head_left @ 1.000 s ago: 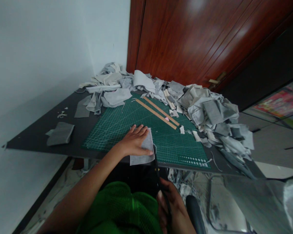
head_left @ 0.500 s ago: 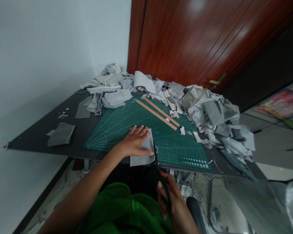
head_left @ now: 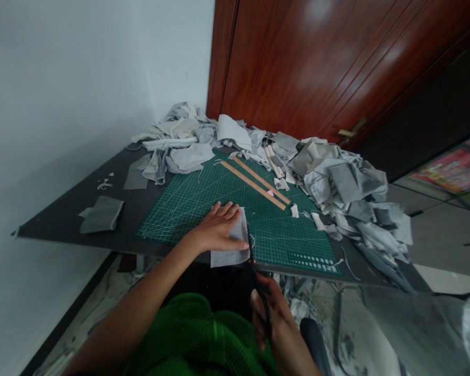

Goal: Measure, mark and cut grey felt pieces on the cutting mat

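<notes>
A grey piece of fabric (head_left: 230, 258) lies at the front edge of the green cutting mat (head_left: 203, 190), its near end reaching the table edge. My left hand (head_left: 217, 228) is spread flat on it, fingers stretched out and pressing it down. My right hand (head_left: 276, 310) grips the black handles of a pair of scissors (head_left: 253, 261). The scissor blades point away from me along the fabric's right edge. A thin white strip or thread curls just right of the blades.
Two wooden rulers (head_left: 254, 185) lie on the mat. Heaped fabric scraps (head_left: 337, 177) line the back and right of the table. A folded grey piece (head_left: 102, 215) lies on the dark tabletop (head_left: 58, 219) at left. A brown door (head_left: 290, 62) stands behind.
The whole view shifts slightly to the right. My left hand stays flat on the fabric, and the scissors handles in my right hand have closed a little.
</notes>
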A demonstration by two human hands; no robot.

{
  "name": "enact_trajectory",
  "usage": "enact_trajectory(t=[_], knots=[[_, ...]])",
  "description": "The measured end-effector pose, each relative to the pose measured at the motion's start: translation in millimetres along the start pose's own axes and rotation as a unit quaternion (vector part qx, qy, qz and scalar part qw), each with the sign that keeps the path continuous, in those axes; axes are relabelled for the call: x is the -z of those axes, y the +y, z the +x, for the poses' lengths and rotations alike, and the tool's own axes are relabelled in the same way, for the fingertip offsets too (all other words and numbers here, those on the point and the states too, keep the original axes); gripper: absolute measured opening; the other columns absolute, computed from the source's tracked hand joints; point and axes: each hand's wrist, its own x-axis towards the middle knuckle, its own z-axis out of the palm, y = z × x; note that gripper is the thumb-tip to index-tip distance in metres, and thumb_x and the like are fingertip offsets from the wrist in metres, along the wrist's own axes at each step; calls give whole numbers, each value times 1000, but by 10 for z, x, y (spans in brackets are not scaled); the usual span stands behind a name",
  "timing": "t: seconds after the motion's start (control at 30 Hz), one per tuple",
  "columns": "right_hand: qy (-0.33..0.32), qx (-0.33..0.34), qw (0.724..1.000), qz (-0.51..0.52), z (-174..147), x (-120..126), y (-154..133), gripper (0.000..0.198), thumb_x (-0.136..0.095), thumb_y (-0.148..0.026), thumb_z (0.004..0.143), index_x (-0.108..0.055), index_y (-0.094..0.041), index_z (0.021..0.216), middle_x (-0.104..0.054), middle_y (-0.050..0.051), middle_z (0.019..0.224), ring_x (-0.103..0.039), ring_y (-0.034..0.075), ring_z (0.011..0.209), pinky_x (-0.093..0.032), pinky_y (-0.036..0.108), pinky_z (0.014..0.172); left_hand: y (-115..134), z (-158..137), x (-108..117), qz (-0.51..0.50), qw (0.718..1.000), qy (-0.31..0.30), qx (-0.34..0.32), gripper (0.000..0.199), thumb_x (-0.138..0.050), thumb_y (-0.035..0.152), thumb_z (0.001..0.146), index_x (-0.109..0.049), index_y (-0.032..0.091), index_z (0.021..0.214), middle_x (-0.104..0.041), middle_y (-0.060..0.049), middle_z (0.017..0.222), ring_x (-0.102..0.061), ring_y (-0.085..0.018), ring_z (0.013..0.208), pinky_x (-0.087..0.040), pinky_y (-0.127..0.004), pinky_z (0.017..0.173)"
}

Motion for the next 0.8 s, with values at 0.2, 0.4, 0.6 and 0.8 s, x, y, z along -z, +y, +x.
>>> enact_trajectory(t=[0.2, 0.4, 0.6, 0.8], knots=[[8, -8, 1000, -2, -25, -13, -2, 73, -72, -67, 80, -45, -27, 135, -50, -8, 72, -39, 6, 46, -34, 16, 35, 7, 4, -2, -2, 1000, 2, 2, 107, -41, 85, 83, -18, 15, 160, -20, -18, 167, -9, -35, 156, 0, -52, 124], [0, -3, 1000, 3, -14, -19, -34, 75, -74, -67, 78, -46, -26, 134, -50, -9, 71, -39, 6, 44, -34, 16, 34, 8, 1, -4, -6, 1000, 0, 1, 108, -42, 84, 83, -18, 13, 160, -18, -19, 167, -9, -35, 156, 0, -53, 124], [4, -4, 1000, 7, -19, -17, -19, 74, -75, -65, 79, -46, -27, 135, -52, -8, 73, -39, 5, 45, -35, 16, 35, -9, 2, -22, -11, 1000, 13, -5, 108, -43, 85, 83, -12, 19, 162, -19, -16, 167, -11, -35, 156, 0, -53, 124], [6, -4, 1000, -12, -28, -26, -44, 75, -74, -68, 78, -46, -26, 133, -51, -8, 71, -40, 6, 45, -34, 16, 34, 7, 3, -5, -10, 1000, 3, 0, 108, -42, 85, 83, -18, 14, 161, -19, -18, 167, -9, -35, 156, 0, -53, 124]])
